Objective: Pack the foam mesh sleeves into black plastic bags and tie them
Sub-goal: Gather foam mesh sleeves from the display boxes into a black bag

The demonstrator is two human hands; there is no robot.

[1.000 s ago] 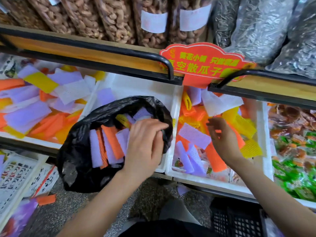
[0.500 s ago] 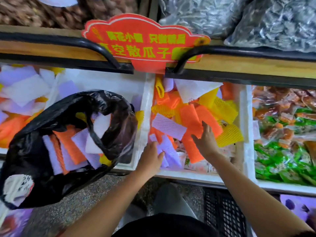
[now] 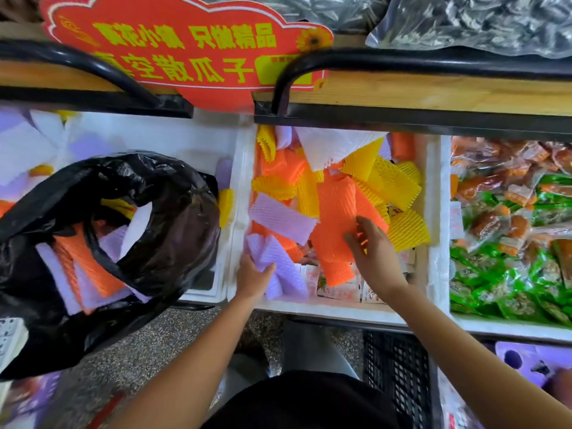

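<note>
Purple foam sleeves (image 3: 280, 258) lie in the near-left corner of the white bin (image 3: 340, 312), gripped by your left hand (image 3: 252, 278). Just beside them, your right hand (image 3: 373, 252) pinches an orange sleeve (image 3: 335, 218). The black bag (image 3: 173, 236), mouth agape and part-filled, overlaps the neighbouring bin (image 3: 161, 136) on the left.

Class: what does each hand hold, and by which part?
Left hand grips the purple sleeves by their near end. Right hand touches the orange sleeve at its right edge; its grip cannot be told.
</note>
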